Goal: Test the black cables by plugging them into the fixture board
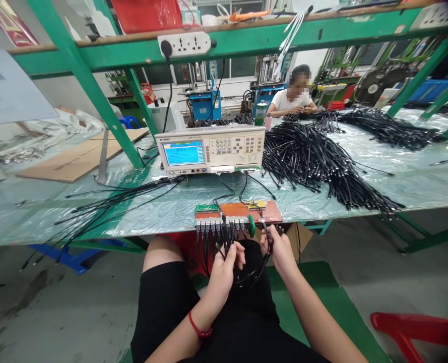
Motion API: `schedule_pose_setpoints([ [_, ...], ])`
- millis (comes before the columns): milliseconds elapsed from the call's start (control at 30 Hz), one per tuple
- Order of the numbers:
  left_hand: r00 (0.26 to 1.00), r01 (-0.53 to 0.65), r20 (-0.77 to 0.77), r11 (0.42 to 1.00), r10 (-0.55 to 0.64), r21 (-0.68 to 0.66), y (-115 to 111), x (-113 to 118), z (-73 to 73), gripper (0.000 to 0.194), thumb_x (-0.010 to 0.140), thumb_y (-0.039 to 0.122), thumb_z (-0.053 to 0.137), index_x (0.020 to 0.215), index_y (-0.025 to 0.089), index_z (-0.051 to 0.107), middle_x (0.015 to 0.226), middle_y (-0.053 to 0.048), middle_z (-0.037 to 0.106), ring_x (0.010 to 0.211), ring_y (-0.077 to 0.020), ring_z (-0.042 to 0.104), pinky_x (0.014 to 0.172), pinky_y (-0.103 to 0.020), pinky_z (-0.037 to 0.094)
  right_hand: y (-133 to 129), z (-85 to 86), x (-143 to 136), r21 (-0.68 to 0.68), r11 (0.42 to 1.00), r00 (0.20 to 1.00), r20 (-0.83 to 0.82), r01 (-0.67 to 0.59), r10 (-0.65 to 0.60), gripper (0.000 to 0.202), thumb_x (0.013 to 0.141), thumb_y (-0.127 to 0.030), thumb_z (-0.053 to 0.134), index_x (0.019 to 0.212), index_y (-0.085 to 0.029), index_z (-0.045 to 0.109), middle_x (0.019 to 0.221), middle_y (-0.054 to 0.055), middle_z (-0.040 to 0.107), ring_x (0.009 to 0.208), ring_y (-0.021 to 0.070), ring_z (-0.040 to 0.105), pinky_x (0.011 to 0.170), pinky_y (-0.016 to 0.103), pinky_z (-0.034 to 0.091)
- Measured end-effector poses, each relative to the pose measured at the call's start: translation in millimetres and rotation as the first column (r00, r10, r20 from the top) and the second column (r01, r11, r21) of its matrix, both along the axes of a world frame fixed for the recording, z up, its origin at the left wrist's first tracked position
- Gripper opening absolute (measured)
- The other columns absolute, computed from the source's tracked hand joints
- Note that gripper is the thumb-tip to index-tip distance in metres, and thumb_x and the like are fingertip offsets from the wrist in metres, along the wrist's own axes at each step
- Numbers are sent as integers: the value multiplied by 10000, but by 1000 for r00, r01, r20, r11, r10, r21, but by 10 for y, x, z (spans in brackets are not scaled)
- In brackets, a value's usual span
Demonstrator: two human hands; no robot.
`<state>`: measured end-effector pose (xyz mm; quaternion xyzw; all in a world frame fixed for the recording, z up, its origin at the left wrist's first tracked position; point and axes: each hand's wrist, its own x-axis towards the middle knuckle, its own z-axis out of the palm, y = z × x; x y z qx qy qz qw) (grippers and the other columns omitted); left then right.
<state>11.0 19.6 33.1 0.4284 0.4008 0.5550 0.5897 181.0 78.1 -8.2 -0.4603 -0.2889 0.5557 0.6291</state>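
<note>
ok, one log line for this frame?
left hand: holding black cables; right hand: holding black cables; instrument screen: lit; connector board: cables plugged in

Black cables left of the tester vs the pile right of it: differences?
Amount: the left cables are a thin bunch; the right pile is far bigger.
Spread: the left cables fan out with table showing between them; the right pile is densely heaped.
Shared: both are black, on the table.

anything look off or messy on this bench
Slightly: the loose black cables left of the benchtop tester fan out untidily, some ends dangling over the front edge of the table. Nothing looks visibly damaged.
</note>
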Motion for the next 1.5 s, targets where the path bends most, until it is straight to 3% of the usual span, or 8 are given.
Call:
schedule_pose_setpoints([
  [200,1000,4,-9,1000,-4,-20,-21,-22,-75,411,961,577,515,985,168,541,679,15,613,398,-53,402,428,-211,271,-55,43,9,-67,996,997,-51,-53,49,687,589,-737,842,839,-130,639,657,72,660,510,151,595,441,237,491],
  [433,997,-75,-39,994,73,-73,-46,-30,-72,451,931,619,534,861,173,518,642,13,604,393,-39,327,403,-201,190,2,144,-60,-40,985,975,-148,-171,163,574,640,-632,873,811,-146,621,537,-54,489,333,7,247,298,137,172],
  [767,997,-55,-53,997,52,-46,-114,-14,-96,431,950,550,550,910,135,664,676,-25,634,466,-64,438,486,-221,304,6,101,-110,-43,996,987,-140,-81,75,559,617,-613,890,789,-144,639,506,-74,418,336,3,212,295,138,160],
  [967,999,-28,-33,998,27,-57,-141,-6,-105,449,949,577,534,914,143,645,633,-7,599,444,-71,403,455,-224,267,-95,213,-119,-62,997,989,-137,-56,47,556,597,-615,895,733,-147,627,465,-87,351,349,10,182,301,145,128],
  [1133,999,17,-35,996,-20,-93,-153,15,-137,501,916,651,539,909,156,623,566,47,464,445,-72,342,431,-211,247,-313,374,-209,-19,998,998,-10,-56,56,473,714,-576,839,773,-141,662,525,-58,409,375,20,212,328,163,132],
  [1267,995,56,-77,993,-64,-100,-174,69,-161,566,874,709,548,840,149,621,545,40,467,431,-69,345,415,-207,243,-384,437,-393,19,991,976,181,-130,125,487,643,-540,894,845,-135,716,606,14,571,438,79,410,399,203,328],
  [1400,992,66,-105,996,-72,-63,-181,88,-155,549,906,674,529,840,142,649,626,-23,621,428,-92,473,430,-228,371,-406,439,-483,20,987,977,150,-156,152,452,699,-546,861,821,-139,707,574,20,573,452,103,440,416,213,340],
  [1500,997,-52,-54,998,50,-35,-164,53,-111,491,903,624,583,976,152,699,968,-119,738,797,-208,696,689,-320,570,-393,393,-408,50,995,990,113,-87,80,512,737,-601,807,931,-134,732,707,62,647,428,75,374,377,204,232],
])
